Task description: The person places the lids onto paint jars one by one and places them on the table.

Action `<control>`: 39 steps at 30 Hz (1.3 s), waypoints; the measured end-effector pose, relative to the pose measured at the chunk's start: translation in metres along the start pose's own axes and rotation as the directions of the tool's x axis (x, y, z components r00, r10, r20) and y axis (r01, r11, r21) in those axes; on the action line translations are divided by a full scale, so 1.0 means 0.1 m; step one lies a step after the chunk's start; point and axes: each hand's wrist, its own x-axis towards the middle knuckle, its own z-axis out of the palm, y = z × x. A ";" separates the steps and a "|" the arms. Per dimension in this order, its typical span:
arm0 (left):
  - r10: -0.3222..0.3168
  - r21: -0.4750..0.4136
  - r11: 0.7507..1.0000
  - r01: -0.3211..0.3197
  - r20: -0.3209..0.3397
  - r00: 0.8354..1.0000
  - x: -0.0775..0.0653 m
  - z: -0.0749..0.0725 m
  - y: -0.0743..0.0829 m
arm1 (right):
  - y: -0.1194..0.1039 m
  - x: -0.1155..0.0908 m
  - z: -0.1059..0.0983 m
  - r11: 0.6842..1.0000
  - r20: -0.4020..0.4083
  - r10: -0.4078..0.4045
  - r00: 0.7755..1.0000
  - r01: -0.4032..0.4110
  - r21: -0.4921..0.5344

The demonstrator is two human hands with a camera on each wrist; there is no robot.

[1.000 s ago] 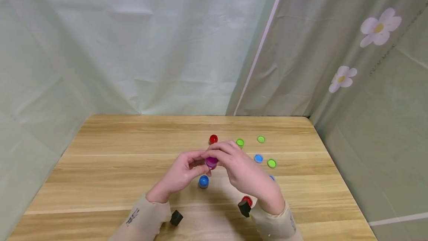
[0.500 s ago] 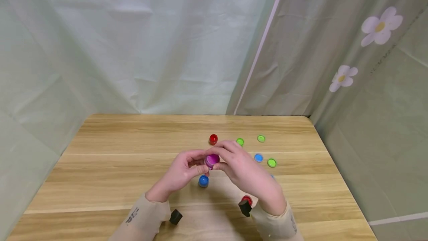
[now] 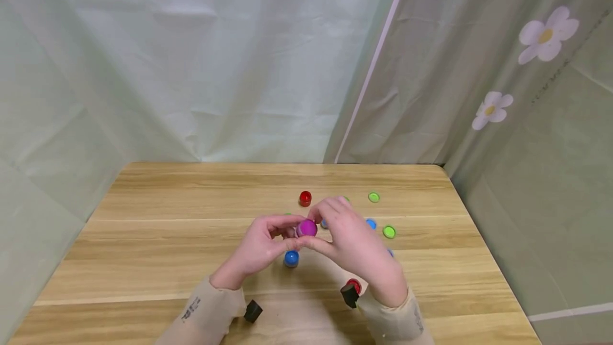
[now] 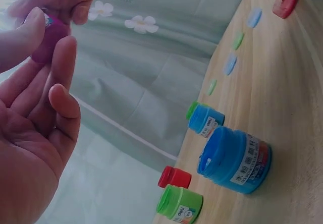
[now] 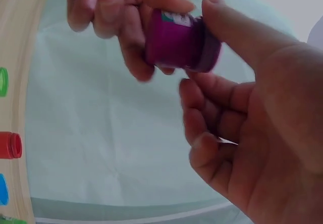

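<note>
Fingers of the right hand [image 3: 351, 238] have slid back off the purple jar's [image 3: 307, 229] top; both hands pinch it above the table [image 3: 167, 244], the left hand [image 3: 258, 245] on its left side

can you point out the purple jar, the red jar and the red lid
purple jar [image 5: 177, 43]: right wrist view, on the side of its body
red jar [image 4: 178, 177]: left wrist view, on its side
red lid [image 4: 285, 3]: left wrist view, near its middle
</note>
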 end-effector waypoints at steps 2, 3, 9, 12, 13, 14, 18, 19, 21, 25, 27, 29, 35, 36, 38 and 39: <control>-0.008 0.004 1.000 0.008 -0.016 1.000 0.00 0.02 0.00 | -0.01 0.00 0.03 1.000 -0.034 0.011 0.999 -0.012 -0.019; -0.007 0.007 1.000 0.007 -0.024 1.000 0.00 0.03 0.00 | -0.01 0.01 0.05 0.999 -0.053 0.017 0.998 -0.018 -0.026; -0.015 0.029 0.999 0.018 -0.088 0.996 0.00 0.10 0.01 | -0.05 0.03 0.13 0.993 -0.150 0.091 0.984 -0.101 -0.058; -0.026 0.026 0.999 0.029 -0.110 0.994 0.00 0.12 0.02 | -0.05 0.02 0.12 0.986 -0.154 0.153 0.976 -0.161 -0.039; -0.026 0.022 0.999 0.028 -0.116 0.993 0.00 0.12 0.02 | -0.04 0.02 0.10 0.986 -0.148 0.159 0.976 -0.163 -0.021; -0.025 0.018 0.999 0.027 -0.125 0.992 0.00 0.11 0.02 | -0.04 0.01 0.08 0.988 -0.138 0.152 0.979 -0.153 0.003; -0.013 -0.005 1.000 0.013 -0.147 0.989 0.00 0.09 0.03 | 0.00 0.00 -0.02 0.996 -0.085 -0.012 0.996 0.019 0.090; -0.006 -0.012 1.000 0.004 -0.146 0.989 0.00 0.08 0.02 | 0.01 0.00 -0.04 0.992 -0.065 -0.070 0.995 0.076 0.104; 0.012 -0.024 1.000 -0.016 -0.141 0.990 0.00 0.07 0.02 | 0.03 0.01 -0.07 0.979 -0.035 -0.168 0.985 0.171 0.108; 0.036 -0.048 0.998 -0.043 -0.133 0.990 -0.01 0.06 0.01 | 0.05 0.02 -0.07 0.965 -0.018 -0.247 0.969 0.247 0.087; 0.035 -0.047 0.998 -0.042 -0.133 0.991 -0.02 0.06 0.02 | 0.05 0.02 -0.07 0.965 -0.022 -0.249 0.968 0.250 0.079; 0.036 -0.044 0.998 -0.042 -0.125 0.991 -0.02 0.06 0.01 | 0.06 0.02 -0.06 0.967 -0.021 -0.240 0.970 0.241 0.078; 0.034 -0.044 0.998 -0.039 -0.107 0.994 -0.01 0.07 -0.01 | 0.06 0.01 -0.07 0.980 0.025 -0.191 0.981 0.189 0.067; 0.034 -0.044 0.998 -0.039 -0.107 0.994 -0.01 0.08 0.00 | 0.06 0.01 -0.07 0.982 0.030 -0.179 0.983 0.176 0.065; 0.040 -0.040 0.998 -0.045 -0.103 0.994 -0.01 0.08 -0.01 | 0.05 0.00 -0.08 0.986 0.036 -0.155 0.987 0.153 0.062; 0.043 -0.040 0.998 -0.047 -0.102 0.994 -0.01 0.08 -0.01 | 0.05 0.00 -0.08 0.988 0.037 -0.143 0.989 0.141 0.058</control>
